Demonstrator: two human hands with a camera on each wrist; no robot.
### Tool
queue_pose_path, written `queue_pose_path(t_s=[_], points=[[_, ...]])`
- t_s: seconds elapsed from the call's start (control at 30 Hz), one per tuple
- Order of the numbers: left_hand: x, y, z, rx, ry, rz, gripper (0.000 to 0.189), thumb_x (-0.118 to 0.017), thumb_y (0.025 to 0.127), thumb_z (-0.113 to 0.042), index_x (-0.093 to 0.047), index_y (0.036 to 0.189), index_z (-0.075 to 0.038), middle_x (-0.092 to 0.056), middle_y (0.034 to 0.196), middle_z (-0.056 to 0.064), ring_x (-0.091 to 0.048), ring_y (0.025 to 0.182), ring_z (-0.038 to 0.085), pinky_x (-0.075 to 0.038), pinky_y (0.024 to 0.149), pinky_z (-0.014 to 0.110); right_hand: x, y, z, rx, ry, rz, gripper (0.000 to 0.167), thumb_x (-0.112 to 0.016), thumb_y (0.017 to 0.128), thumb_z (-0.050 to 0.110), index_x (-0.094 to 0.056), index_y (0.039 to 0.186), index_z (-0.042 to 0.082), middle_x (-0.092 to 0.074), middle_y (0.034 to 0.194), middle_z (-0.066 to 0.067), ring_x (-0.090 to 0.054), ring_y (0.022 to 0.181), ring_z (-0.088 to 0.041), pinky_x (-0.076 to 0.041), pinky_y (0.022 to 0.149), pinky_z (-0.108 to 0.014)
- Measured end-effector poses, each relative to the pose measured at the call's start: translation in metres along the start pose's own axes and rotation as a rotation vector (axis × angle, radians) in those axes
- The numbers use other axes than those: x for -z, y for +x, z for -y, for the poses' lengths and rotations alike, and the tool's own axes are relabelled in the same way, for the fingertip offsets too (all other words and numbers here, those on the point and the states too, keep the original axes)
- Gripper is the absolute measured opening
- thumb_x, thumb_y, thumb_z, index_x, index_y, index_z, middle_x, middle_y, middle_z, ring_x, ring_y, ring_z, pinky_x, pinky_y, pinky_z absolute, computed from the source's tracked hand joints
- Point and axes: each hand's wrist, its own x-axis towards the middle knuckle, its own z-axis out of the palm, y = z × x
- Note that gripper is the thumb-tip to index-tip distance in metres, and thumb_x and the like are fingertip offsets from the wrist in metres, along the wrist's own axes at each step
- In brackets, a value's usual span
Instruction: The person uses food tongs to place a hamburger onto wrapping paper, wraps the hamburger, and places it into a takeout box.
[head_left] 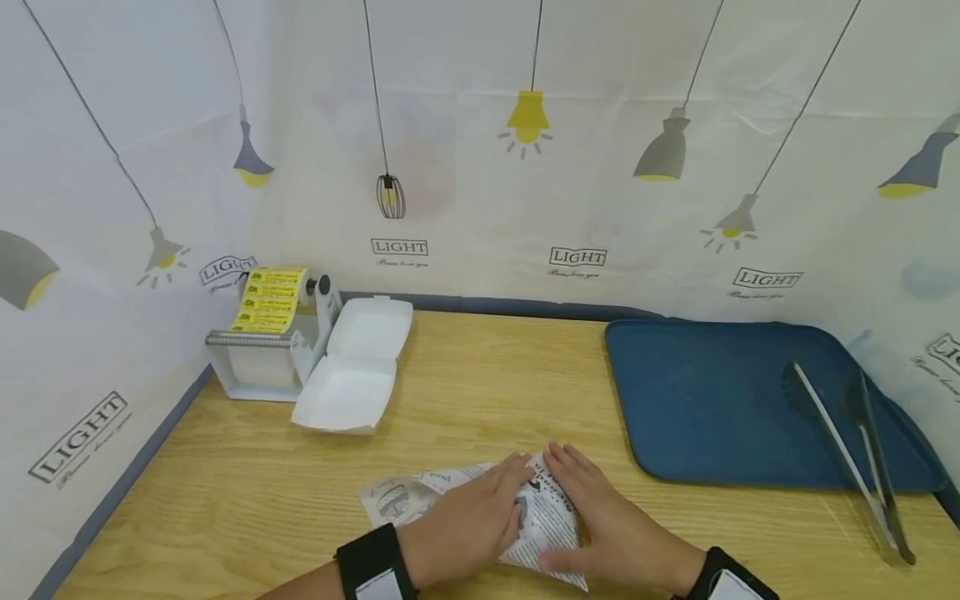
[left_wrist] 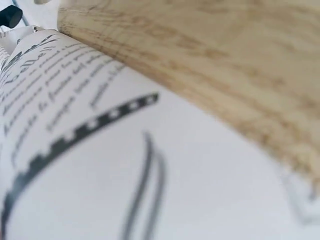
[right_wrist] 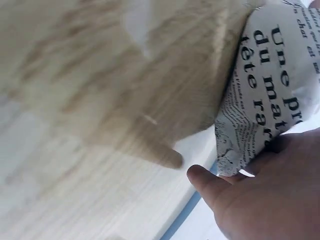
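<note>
A sheet of printed newspaper-style wrapping paper (head_left: 547,525) lies folded on the wooden table, bulging in the middle; what it covers is hidden. My left hand (head_left: 468,521) rests on the paper from the left, its fingers extended over the top. At the right side, my right hand (head_left: 618,529) touches the paper with straight fingers, the thumb spread toward the near corner. Close up in the right wrist view, the paper (right_wrist: 275,75) stands beside the hand (right_wrist: 270,195). Only paper (left_wrist: 100,165) and tabletop show in the left wrist view, with no fingers visible.
An open white clamshell box (head_left: 348,392) stands at the back left against a label dispenser (head_left: 262,367) with a yellow roll. On the right is a blue tray (head_left: 705,408), with metal tongs (head_left: 847,450) lying across it and over its near edge.
</note>
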Motion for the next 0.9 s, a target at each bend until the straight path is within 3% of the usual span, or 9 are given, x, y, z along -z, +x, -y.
queue_pose_path(t_s=[0.13,0.23,0.4,0.57,0.7,0.8,0.9], points=[[0.001,-0.001,-0.001,-0.010,-0.008,0.011,0.050,-0.027,0.101,-0.027,-0.025,0.143,0.001,-0.029,0.149,0.018,-0.030,0.138,0.024,-0.034,0.109,0.038,-0.005,0.003,-0.003,0.002,-0.096,0.034,0.107,-0.055,0.072,0.072,-0.014,0.149,0.010,-0.015,0.156,-0.007,-0.011,0.144,-0.027,-0.025,0.110,-0.053],[0.002,-0.001,-0.001,0.003,-0.039,0.040,0.050,-0.025,0.101,-0.028,-0.025,0.144,-0.002,-0.024,0.152,0.016,-0.025,0.140,0.023,-0.033,0.110,0.039,-0.007,0.005,-0.004,0.025,-0.169,0.013,0.104,-0.053,0.073,0.073,-0.019,0.148,0.008,-0.024,0.153,-0.009,-0.022,0.141,-0.027,-0.029,0.110,-0.050],[0.006,0.002,0.000,0.084,-0.194,0.044,0.047,-0.035,0.098,-0.027,-0.032,0.142,-0.009,-0.025,0.152,0.011,-0.028,0.139,0.020,-0.034,0.110,0.039,-0.008,0.005,-0.004,0.050,-0.190,-0.019,0.099,-0.052,0.075,0.072,-0.025,0.145,0.007,-0.032,0.148,-0.007,-0.030,0.138,-0.024,-0.034,0.107,-0.047],[0.017,0.002,0.003,0.148,-0.280,-0.033,0.047,-0.047,0.094,-0.028,-0.039,0.138,-0.016,-0.028,0.151,0.004,-0.030,0.139,0.019,-0.033,0.110,0.042,-0.009,0.006,-0.006,0.061,-0.203,-0.023,0.098,-0.053,0.074,0.071,-0.026,0.144,0.008,-0.034,0.147,-0.006,-0.032,0.136,-0.022,-0.037,0.106,-0.045],[0.033,-0.008,0.012,0.197,-0.284,-0.171,0.040,-0.050,0.094,-0.031,-0.046,0.133,-0.020,-0.037,0.146,-0.001,-0.036,0.135,0.019,-0.036,0.108,0.043,-0.009,0.006,-0.004,0.050,-0.193,-0.019,0.098,-0.055,0.074,0.070,-0.026,0.144,0.008,-0.035,0.146,-0.006,-0.033,0.136,-0.022,-0.037,0.105,-0.046],[0.045,-0.025,0.030,0.304,-0.237,-0.290,0.034,-0.053,0.094,-0.029,-0.052,0.125,-0.019,-0.051,0.132,0.000,-0.052,0.118,0.017,-0.047,0.095,0.037,-0.008,0.006,-0.003,0.034,-0.188,-0.007,0.099,-0.055,0.074,0.071,-0.026,0.144,0.008,-0.034,0.146,-0.006,-0.032,0.136,-0.022,-0.036,0.106,-0.046],[0.051,-0.050,0.052,0.511,-0.204,-0.311,0.028,-0.057,0.091,-0.029,-0.056,0.117,-0.018,-0.058,0.114,-0.002,-0.059,0.098,0.013,-0.052,0.076,0.029,-0.008,0.006,-0.002,0.023,-0.189,0.007,0.099,-0.055,0.073,0.071,-0.025,0.144,0.009,-0.033,0.147,-0.006,-0.032,0.136,-0.022,-0.035,0.107,-0.045]])
